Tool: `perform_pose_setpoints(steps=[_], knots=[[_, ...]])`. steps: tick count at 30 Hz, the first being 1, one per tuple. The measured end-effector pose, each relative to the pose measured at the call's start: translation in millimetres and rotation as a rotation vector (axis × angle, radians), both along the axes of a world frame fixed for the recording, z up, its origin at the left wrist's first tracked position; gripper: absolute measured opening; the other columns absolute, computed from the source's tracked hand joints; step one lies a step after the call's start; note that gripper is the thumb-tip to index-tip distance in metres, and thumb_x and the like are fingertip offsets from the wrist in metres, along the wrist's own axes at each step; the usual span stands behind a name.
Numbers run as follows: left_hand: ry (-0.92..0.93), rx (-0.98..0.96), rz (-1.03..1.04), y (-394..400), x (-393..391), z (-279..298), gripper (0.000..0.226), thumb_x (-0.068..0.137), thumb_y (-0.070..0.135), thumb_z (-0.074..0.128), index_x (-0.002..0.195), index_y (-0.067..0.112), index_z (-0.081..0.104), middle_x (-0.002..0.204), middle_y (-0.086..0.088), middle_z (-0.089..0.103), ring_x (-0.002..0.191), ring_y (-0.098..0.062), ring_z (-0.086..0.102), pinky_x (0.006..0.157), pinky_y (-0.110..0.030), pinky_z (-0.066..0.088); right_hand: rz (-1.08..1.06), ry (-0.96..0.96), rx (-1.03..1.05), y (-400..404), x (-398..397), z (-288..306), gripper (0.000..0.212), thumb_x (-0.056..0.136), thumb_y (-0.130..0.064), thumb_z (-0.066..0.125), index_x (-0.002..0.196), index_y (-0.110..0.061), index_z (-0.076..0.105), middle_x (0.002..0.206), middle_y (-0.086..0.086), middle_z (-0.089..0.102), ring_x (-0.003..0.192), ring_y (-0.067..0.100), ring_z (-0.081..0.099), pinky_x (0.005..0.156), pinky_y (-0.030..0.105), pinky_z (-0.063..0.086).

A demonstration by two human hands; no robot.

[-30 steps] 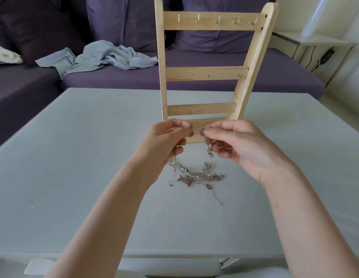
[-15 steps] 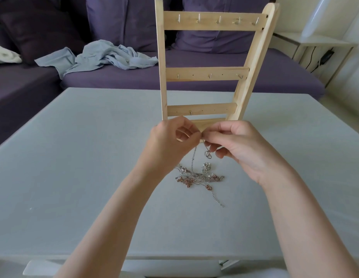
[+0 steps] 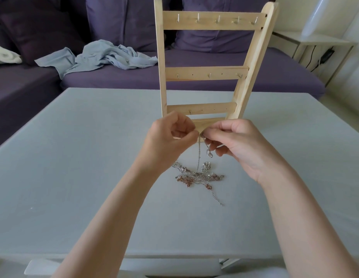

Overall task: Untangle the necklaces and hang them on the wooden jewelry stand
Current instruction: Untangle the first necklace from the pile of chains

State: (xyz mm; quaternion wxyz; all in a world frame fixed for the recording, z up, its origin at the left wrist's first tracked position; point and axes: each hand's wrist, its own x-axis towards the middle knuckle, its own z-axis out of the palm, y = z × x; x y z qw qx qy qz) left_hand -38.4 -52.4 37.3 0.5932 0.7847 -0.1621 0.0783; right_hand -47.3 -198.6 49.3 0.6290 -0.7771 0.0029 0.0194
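- Looking down from the head camera, the grey table [image 3: 74,157] has lots of bare room on its left and right sides, and its near edge runs across the bottom under both arms.
- The wooden jewelry stand [image 3: 206,71] stands upright past the middle of the table, toward the far edge, with small hooks on its bars.
- The left hand [image 3: 170,141] and right hand [image 3: 240,145] are close together, fingertips nearly touching, just in front of the stand's base.
- Both hands pinch a thin silver chain [image 3: 198,155] that hangs down to the pile.
- The necklaces [image 3: 198,175] lie in a knotted silver and pinkish heap on the middle of the table, below the hands.
- The knots are too small to make out, and the fingers hide where the chain is held.
- A purple sofa [image 3: 194,83] with a blue cloth [image 3: 106,57] sits behind the far edge.
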Motion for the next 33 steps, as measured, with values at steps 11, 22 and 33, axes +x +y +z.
perform_pose_setpoints(steps=[11, 22, 33], knots=[[0.024, -0.069, 0.009, -2.8, 2.0, -5.8, 0.018, 0.077, 0.004, 0.072, 0.075, 0.013, 0.057, 0.066, 0.007, 0.058, 0.055, 0.004, 0.054, 0.057, -0.007, 0.042, 0.020, -0.018, -0.061, 2.6, 0.4, -0.5, 0.013, 0.085, -0.004, 0.057, 0.078, -0.002, 0.067, 0.063, 0.002, 0.061, 0.056, 0.009, 0.053, 0.049, 0.016, 0.042], [0.077, -0.132, -0.067, -1.3, 1.8, -4.1, 0.016, 0.076, 0.006, 0.072, 0.074, 0.016, 0.060, 0.062, 0.013, 0.059, 0.061, 0.000, 0.054, 0.063, -0.012, 0.045, 0.041, -0.019, 0.011, -2.4, -0.8, -0.8, 0.012, 0.087, -0.005, 0.059, 0.077, -0.004, 0.066, 0.058, 0.001, 0.056, 0.051, 0.011, 0.050, 0.049, 0.016, 0.042], [0.097, -0.043, -0.033, -2.6, -1.5, -2.7, 0.022, 0.079, -0.006, 0.062, 0.071, 0.014, 0.057, 0.062, 0.006, 0.056, 0.051, 0.004, 0.051, 0.053, -0.006, 0.039, 0.057, 0.008, -0.036, -0.8, -3.1, 0.2, 0.007, 0.084, -0.003, 0.062, 0.080, 0.000, 0.067, 0.057, 0.001, 0.057, 0.047, 0.005, 0.048, 0.045, 0.015, 0.036]])
